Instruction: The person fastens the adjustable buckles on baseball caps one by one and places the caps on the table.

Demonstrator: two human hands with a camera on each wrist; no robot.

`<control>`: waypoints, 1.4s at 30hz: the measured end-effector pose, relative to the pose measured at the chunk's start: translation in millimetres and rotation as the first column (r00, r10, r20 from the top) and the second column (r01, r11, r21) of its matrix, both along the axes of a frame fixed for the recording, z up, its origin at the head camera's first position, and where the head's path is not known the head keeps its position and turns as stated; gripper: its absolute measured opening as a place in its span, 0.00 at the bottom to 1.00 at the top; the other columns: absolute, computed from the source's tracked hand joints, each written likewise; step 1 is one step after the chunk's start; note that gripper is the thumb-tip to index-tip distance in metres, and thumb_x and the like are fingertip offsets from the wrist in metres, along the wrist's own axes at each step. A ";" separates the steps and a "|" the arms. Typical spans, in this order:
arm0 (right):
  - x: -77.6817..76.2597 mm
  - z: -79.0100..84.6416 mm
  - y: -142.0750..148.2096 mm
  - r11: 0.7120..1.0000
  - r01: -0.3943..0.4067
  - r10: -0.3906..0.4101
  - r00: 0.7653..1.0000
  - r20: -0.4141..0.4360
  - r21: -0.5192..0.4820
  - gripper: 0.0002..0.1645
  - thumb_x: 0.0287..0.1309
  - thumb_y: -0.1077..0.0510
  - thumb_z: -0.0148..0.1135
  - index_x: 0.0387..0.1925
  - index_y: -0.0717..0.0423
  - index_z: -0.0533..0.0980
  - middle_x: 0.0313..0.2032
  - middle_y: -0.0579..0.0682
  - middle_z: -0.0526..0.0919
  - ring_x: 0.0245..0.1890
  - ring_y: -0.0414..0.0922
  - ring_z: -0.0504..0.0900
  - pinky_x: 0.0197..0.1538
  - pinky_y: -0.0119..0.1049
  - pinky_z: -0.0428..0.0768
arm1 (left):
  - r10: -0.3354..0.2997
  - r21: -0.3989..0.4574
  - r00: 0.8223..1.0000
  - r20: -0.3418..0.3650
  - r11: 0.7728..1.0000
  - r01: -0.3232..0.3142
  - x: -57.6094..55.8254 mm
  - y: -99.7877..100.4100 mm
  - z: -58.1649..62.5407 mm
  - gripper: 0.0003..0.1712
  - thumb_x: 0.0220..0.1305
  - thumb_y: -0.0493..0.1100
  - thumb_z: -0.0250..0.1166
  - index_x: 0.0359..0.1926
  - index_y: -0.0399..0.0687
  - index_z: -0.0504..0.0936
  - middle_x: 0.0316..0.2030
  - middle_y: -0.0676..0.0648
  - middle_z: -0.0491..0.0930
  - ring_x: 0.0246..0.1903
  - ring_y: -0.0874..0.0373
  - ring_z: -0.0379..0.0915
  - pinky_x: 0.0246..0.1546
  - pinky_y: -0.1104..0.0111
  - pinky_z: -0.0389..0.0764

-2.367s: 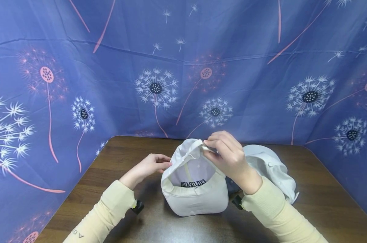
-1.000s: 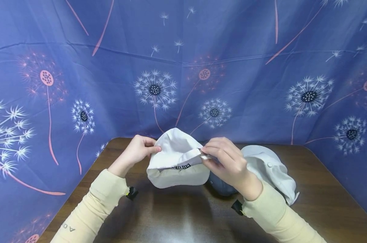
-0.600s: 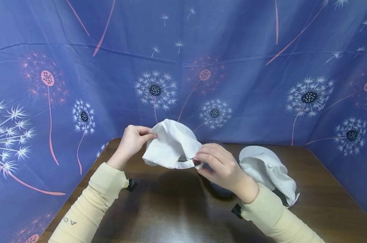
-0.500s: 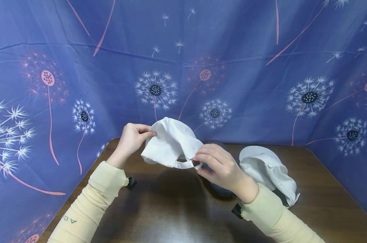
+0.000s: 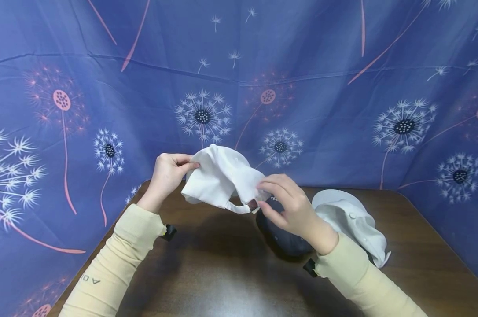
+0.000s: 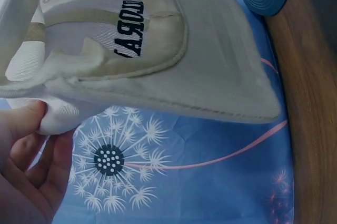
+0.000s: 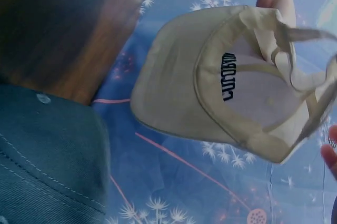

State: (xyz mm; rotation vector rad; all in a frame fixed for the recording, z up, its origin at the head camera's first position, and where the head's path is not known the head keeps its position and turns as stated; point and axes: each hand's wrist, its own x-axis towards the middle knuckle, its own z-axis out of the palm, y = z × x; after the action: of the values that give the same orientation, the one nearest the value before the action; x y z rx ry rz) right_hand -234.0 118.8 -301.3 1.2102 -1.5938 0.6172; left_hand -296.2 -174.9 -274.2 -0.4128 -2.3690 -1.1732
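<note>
A white baseball cap [image 5: 221, 174] is held up over the table, its back and adjuster strap toward me. My left hand [image 5: 168, 176] pinches the crown's left side between thumb and fingers. Beside the strap, my right hand [image 5: 294, 207] has its thumb and fingers parted, with the fingertips right at the cap's edge and nothing gripped. In the left wrist view, the brim's underside [image 6: 221, 66] and dark lettering inside the crown show. The right wrist view also shows the cap's inside [image 7: 179, 81], with fingertips [image 7: 330, 155] apart from it at the right edge.
A dark blue cap [image 5: 280, 237] rests on the wooden table [image 5: 223, 281], partly behind the right hand. Further right lies another white cap [image 5: 347, 215], slightly crumpled. A blue dandelion-print cloth [image 5: 239, 44] hangs around the table's back and sides.
The white cap has been lifted and tipped so its back faces me, and has moved left and upward with the left hand. The right hand has let go of the strap.
</note>
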 end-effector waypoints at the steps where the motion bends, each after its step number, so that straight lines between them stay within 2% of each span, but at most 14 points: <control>1: -1.7 -0.4 0.9 0.999 0.024 -0.023 0.999 0.035 -0.022 0.16 0.61 0.55 0.57 0.40 0.66 0.78 0.40 0.57 0.81 0.41 0.51 0.79 0.49 0.38 0.76 | -0.005 -0.001 1.000 -0.011 1.000 0.005 -0.1 0.0 -0.3 0.08 0.52 0.45 0.72 0.34 0.48 0.89 0.30 0.47 0.86 0.15 0.61 0.64 0.16 0.72 0.61; 3: -5.1 -1.9 2.0 0.996 0.068 -0.061 0.990 0.129 -0.056 0.17 0.62 0.54 0.56 0.42 0.65 0.78 0.41 0.57 0.81 0.43 0.51 0.79 0.52 0.36 0.75 | -0.017 -0.001 0.999 -0.036 1.000 0.017 -0.7 0.0 -1.4 0.08 0.51 0.44 0.72 0.34 0.48 0.89 0.30 0.47 0.86 0.13 0.62 0.61 0.14 0.73 0.59; 5: -8.1 -3.8 2.2 0.991 0.120 -0.103 0.967 0.232 -0.060 0.15 0.61 0.55 0.58 0.44 0.63 0.78 0.43 0.56 0.81 0.46 0.50 0.78 0.56 0.37 0.74 | -0.029 -0.003 0.998 -0.062 1.000 0.029 -1.9 0.1 -3.7 0.08 0.51 0.43 0.73 0.33 0.47 0.89 0.29 0.47 0.86 0.13 0.64 0.62 0.14 0.74 0.60; 8: -13.6 -5.8 0.8 0.982 0.188 -0.170 0.915 0.367 -0.013 0.17 0.57 0.58 0.63 0.47 0.60 0.77 0.47 0.55 0.80 0.51 0.50 0.77 0.59 0.43 0.73 | -0.047 -0.008 0.994 -0.097 0.999 0.047 -3.2 0.8 -7.9 0.07 0.50 0.42 0.73 0.32 0.47 0.89 0.29 0.46 0.86 0.16 0.64 0.71 0.17 0.76 0.65; 11: -19.6 -5.7 -1.7 0.973 0.221 -0.223 0.860 0.459 0.059 0.23 0.53 0.60 0.68 0.52 0.59 0.76 0.51 0.55 0.79 0.54 0.50 0.75 0.57 0.47 0.74 | -0.067 -0.027 0.988 -0.138 0.998 0.063 -4.2 2.5 -12.3 0.06 0.49 0.40 0.73 0.31 0.45 0.89 0.28 0.46 0.86 0.27 0.59 0.82 0.26 0.78 0.74; 16: -29.5 -5.8 -6.9 0.970 0.178 -0.241 0.771 0.590 0.165 0.31 0.51 0.56 0.70 0.58 0.55 0.73 0.54 0.52 0.78 0.54 0.47 0.76 0.51 0.42 0.79 | -0.110 -0.073 0.975 -0.194 0.993 0.098 -7.2 6.7 -21.3 0.06 0.48 0.38 0.74 0.31 0.43 0.89 0.27 0.45 0.86 0.30 0.54 0.84 0.33 0.70 0.81; 18: -33.7 -7.5 -9.0 0.972 0.141 -0.230 0.741 0.631 0.189 0.29 0.51 0.55 0.70 0.56 0.55 0.75 0.52 0.51 0.80 0.51 0.47 0.78 0.49 0.40 0.79 | -0.131 -0.091 0.969 -0.211 0.989 0.114 -8.1 8.8 -25.8 0.07 0.47 0.38 0.74 0.31 0.43 0.89 0.27 0.45 0.86 0.30 0.54 0.84 0.33 0.66 0.82; 21: -39.3 -12.2 -11.6 0.975 0.111 -0.213 0.716 0.665 0.192 0.21 0.51 0.56 0.70 0.48 0.55 0.79 0.44 0.49 0.83 0.43 0.45 0.82 0.46 0.39 0.80 | -0.156 -0.126 0.954 -0.255 0.984 0.128 -9.7 12.1 -32.9 0.08 0.45 0.38 0.75 0.30 0.43 0.89 0.27 0.46 0.86 0.30 0.54 0.84 0.34 0.64 0.82; 24: -44.6 -18.7 -14.4 0.977 0.112 -0.207 0.721 0.662 0.184 0.11 0.51 0.58 0.70 0.38 0.54 0.82 0.35 0.47 0.84 0.34 0.43 0.82 0.40 0.37 0.80 | -0.165 -0.160 0.935 -0.315 0.980 0.119 -12.3 13.3 -40.4 0.08 0.43 0.38 0.76 0.29 0.44 0.89 0.27 0.46 0.86 0.29 0.53 0.84 0.33 0.63 0.82; 28: -51.9 -29.0 -19.3 0.973 0.129 -0.220 0.756 0.616 0.190 0.06 0.49 0.59 0.71 0.30 0.53 0.82 0.30 0.45 0.84 0.29 0.39 0.79 0.35 0.33 0.77 | -0.164 -0.186 0.921 -0.355 0.977 0.102 -16.6 11.2 -52.2 0.08 0.41 0.38 0.76 0.27 0.45 0.89 0.26 0.47 0.86 0.27 0.53 0.84 0.33 0.63 0.81; 33: -58.8 -41.5 -25.4 0.966 0.145 -0.241 0.802 0.547 0.213 0.05 0.48 0.61 0.71 0.28 0.54 0.81 0.28 0.46 0.83 0.27 0.38 0.78 0.33 0.31 0.78 | -0.161 -0.198 0.929 -0.334 0.975 0.098 -23.0 6.3 -66.8 0.06 0.43 0.36 0.76 0.27 0.45 0.89 0.26 0.48 0.86 0.28 0.54 0.84 0.33 0.63 0.81; 36: -61.6 -48.1 -28.7 0.955 0.181 -0.279 0.820 0.500 0.235 0.05 0.48 0.61 0.71 0.28 0.54 0.81 0.28 0.46 0.83 0.28 0.39 0.79 0.34 0.32 0.78 | -0.163 -0.205 0.934 -0.318 0.974 0.100 -27.5 4.1 -73.6 0.05 0.45 0.35 0.74 0.28 0.45 0.89 0.28 0.47 0.86 0.29 0.53 0.84 0.34 0.63 0.81; 38: -62.7 -51.8 -31.1 0.945 0.210 -0.309 0.826 0.472 0.251 0.05 0.48 0.61 0.71 0.28 0.54 0.81 0.28 0.46 0.83 0.29 0.40 0.79 0.35 0.33 0.78 | -0.162 -0.207 0.937 -0.309 0.973 0.100 -30.2 2.6 -77.9 0.05 0.46 0.34 0.73 0.28 0.44 0.89 0.28 0.47 0.86 0.30 0.52 0.84 0.35 0.62 0.81; 42: -65.6 -58.7 -36.9 0.918 0.260 -0.374 0.818 0.438 0.298 0.05 0.48 0.60 0.71 0.29 0.53 0.80 0.28 0.45 0.82 0.30 0.40 0.79 0.36 0.35 0.78 | -0.155 -0.214 0.945 -0.289 0.972 0.094 -35.6 -1.0 -87.9 0.05 0.46 0.36 0.74 0.28 0.44 0.89 0.28 0.47 0.86 0.29 0.52 0.84 0.35 0.62 0.81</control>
State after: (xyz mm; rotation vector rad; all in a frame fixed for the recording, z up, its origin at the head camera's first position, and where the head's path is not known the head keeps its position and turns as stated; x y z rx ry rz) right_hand -299.6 81.9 -360.0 0.9468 -2.2950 0.5569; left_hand -331.8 -175.8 -362.1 -0.7644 -2.2171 -0.8546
